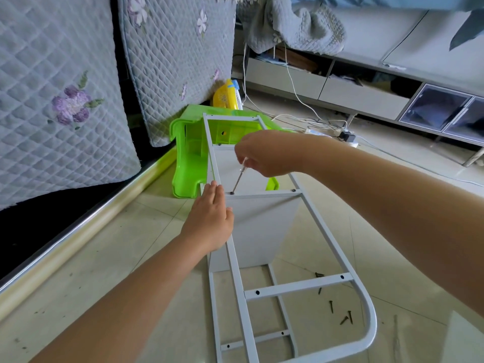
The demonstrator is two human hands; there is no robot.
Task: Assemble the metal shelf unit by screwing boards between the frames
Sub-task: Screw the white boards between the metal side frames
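We find the white metal frame (309, 285) lying on its side on the tiled floor (104, 258), with a white board (258, 231) standing between its rails just in front of a tipped green plastic stool (188, 163). The right hand (264, 155) has its fingers curled round a screwdriver (239, 176), tip seated on a screw (232, 192) in the crossbar, while the left hand (209, 221) rests flat, fingers straight and together, on the frame's left rail. Loose dark screws (340, 313) lie on the floor inside the frame's curved end; we can read no writing or labels anywhere.
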